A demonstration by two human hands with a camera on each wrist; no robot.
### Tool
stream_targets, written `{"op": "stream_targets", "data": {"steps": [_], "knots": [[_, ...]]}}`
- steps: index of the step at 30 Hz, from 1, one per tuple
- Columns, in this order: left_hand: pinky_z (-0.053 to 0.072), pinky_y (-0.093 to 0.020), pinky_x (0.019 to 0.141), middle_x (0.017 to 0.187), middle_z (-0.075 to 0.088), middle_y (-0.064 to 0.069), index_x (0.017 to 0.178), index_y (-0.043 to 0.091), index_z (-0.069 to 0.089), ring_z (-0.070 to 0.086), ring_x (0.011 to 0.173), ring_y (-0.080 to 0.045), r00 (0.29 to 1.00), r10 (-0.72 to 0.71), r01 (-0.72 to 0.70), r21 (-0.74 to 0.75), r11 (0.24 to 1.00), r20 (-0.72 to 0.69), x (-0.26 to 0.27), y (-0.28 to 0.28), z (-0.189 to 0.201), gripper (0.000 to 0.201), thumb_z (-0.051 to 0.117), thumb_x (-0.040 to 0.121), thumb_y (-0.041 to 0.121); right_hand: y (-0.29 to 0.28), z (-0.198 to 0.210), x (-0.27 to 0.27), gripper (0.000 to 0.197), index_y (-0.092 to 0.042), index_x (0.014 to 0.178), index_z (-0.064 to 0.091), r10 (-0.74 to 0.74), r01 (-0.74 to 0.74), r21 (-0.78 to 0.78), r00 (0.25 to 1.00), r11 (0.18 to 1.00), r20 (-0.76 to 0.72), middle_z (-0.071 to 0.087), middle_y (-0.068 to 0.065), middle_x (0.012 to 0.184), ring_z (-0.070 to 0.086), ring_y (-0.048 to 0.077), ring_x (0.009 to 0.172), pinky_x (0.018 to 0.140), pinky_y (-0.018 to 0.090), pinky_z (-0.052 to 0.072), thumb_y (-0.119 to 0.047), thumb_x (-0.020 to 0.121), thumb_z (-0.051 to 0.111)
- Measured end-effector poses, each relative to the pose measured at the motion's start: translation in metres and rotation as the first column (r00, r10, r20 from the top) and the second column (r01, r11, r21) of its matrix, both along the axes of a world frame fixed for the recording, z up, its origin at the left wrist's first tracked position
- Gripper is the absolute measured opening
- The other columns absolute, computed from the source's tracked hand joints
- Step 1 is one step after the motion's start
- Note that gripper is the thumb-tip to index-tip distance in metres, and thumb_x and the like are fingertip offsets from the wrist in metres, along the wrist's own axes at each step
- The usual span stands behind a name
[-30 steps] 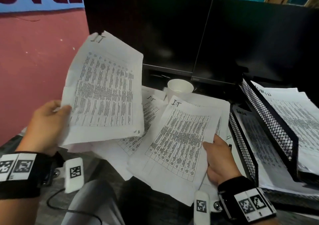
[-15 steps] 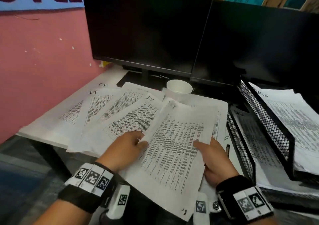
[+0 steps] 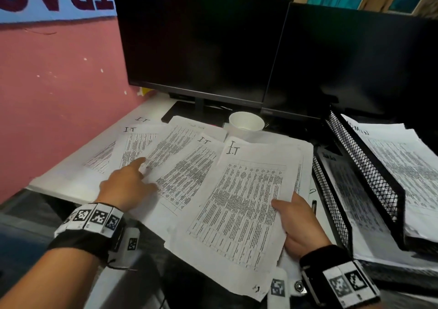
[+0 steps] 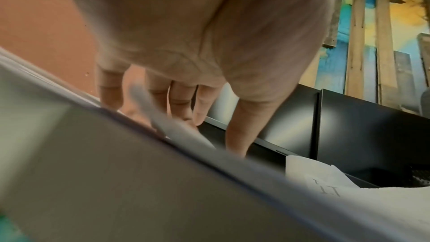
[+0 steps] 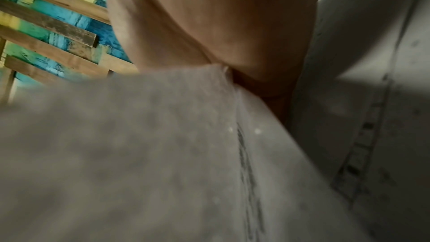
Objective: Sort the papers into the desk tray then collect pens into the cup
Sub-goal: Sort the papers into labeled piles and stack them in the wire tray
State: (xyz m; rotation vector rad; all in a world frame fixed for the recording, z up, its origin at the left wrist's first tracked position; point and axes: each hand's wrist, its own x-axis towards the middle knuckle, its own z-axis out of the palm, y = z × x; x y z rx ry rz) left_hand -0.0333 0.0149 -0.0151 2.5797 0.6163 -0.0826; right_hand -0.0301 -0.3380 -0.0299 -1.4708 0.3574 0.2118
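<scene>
Printed sheets marked "I.T" [image 3: 180, 164] lie fanned over the white desk. My left hand [image 3: 139, 175] reaches onto them with straight fingers [image 4: 181, 109], the index tip touching a sheet. My right hand [image 3: 294, 216] grips the right edge of a stack of I.T papers [image 3: 239, 204], thumb on top, the other fingers hidden beneath; the right wrist view shows the palm [image 5: 221, 34] above this paper [image 5: 139, 154]. A white cup [image 3: 246, 122] stands behind the papers. A dark pen [image 3: 314, 206] lies just right of my right hand. The black mesh desk tray [image 3: 369, 168] at the right holds papers in both tiers.
Two dark monitors [image 3: 201, 47] stand along the back of the desk, their stand just behind the cup. A pink wall [image 3: 59, 95] closes off the left side. The desk's front edge runs below my left wrist.
The left hand brought its raised sheet down onto the stack in my right hand, let go, and moved left onto the fanned papers. The right hand kept its hold.
</scene>
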Motion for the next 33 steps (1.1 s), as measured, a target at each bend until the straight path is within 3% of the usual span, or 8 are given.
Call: {"op": "stream_targets", "data": {"steps": [4,7,15,18,22,28,31,33], "knots": [[0.049,-0.030,0.064,0.084,0.075,0.000,0.089,0.026,0.074,0.068,0.075,-0.019,0.998,-0.029,0.035,-0.093,0.995,0.063,-0.004,-0.001,0.003,0.016,0.082,0.082,0.038,0.000,0.002,-0.001,0.041,-0.012,0.121,0.072,0.001,-0.001,0.006,1.000,1.000,-0.008,0.082,0.012,0.110,0.076,0.038,0.106,0.097,0.062,0.058,0.011,0.102,0.045],[0.038,-0.029,0.055,0.064,0.065,-0.003,0.067,0.020,0.068,0.060,0.061,-0.021,0.990,-0.011,0.026,-0.107,0.994,0.138,-0.012,0.005,0.005,0.029,0.079,0.088,0.038,0.001,0.002,-0.001,0.040,-0.012,0.120,0.073,-0.008,0.008,0.000,1.000,1.000,-0.013,0.082,0.013,0.110,0.076,0.039,0.106,0.097,0.063,0.058,0.011,0.102,0.045],[0.049,-0.034,0.065,0.092,0.071,-0.006,0.112,0.019,0.069,0.065,0.077,-0.026,0.830,0.361,-0.100,-0.523,0.846,0.425,-0.043,0.045,0.024,0.014,0.057,0.106,0.023,0.000,0.000,0.001,0.038,-0.009,0.120,0.072,-0.057,0.059,0.024,0.997,0.998,-0.047,0.080,0.018,0.111,0.075,0.044,0.107,0.097,0.069,0.056,0.012,0.101,0.046],[0.048,-0.034,0.065,0.098,0.075,-0.011,0.106,0.019,0.071,0.065,0.073,-0.025,0.811,0.429,-0.070,-0.663,0.745,0.397,-0.047,0.046,0.019,0.016,0.055,0.107,0.020,-0.001,0.002,0.000,0.036,-0.005,0.123,0.071,-0.072,0.076,0.056,0.995,0.995,-0.065,0.079,0.022,0.114,0.074,0.046,0.108,0.097,0.071,0.055,0.010,0.101,0.046],[0.060,-0.039,0.064,0.087,0.082,-0.003,0.108,0.020,0.070,0.077,0.066,-0.019,0.896,0.255,0.042,-0.641,0.766,0.363,-0.045,0.011,0.008,0.013,0.057,0.106,0.023,0.000,0.005,0.000,0.028,-0.007,0.131,0.067,-0.118,0.129,0.128,0.989,0.983,-0.089,0.079,0.020,0.115,0.075,0.044,0.107,0.097,0.069,0.056,-0.013,0.108,0.053],[0.047,-0.032,0.064,0.062,0.065,0.009,0.117,0.027,0.069,0.057,0.054,-0.007,0.937,-0.140,0.274,-0.427,0.861,0.320,-0.033,-0.050,-0.022,0.018,0.056,0.105,0.024,0.005,0.007,-0.004,0.048,-0.026,0.130,0.071,-0.119,0.134,0.208,0.989,0.969,-0.087,0.081,0.008,0.119,0.076,0.034,0.111,0.105,0.059,0.054,-0.058,0.096,0.066],[0.056,-0.037,0.084,0.090,0.079,0.011,0.112,0.036,0.071,0.073,0.084,-0.010,0.914,-0.302,0.394,-0.425,0.815,0.270,-0.034,-0.068,-0.019,0.016,0.056,0.105,0.036,0.006,0.006,-0.007,0.049,-0.014,0.131,0.070,-0.032,0.032,0.088,0.999,0.996,-0.008,0.080,0.010,0.118,0.077,0.035,0.111,0.105,0.061,0.055,-0.039,0.089,0.082],[0.052,-0.037,0.101,0.107,0.078,0.014,0.110,0.036,0.073,0.070,0.105,-0.009,0.924,-0.299,0.377,-0.443,0.813,0.239,-0.033,-0.065,-0.014,0.024,0.054,0.104,0.049,0.005,0.005,-0.007,0.026,-0.011,0.126,0.071,-0.005,0.005,0.017,1.000,1.000,0.015,0.082,0.011,0.112,0.078,0.034,0.105,0.098,0.058,0.059,-0.008,0.100,0.069]]}}
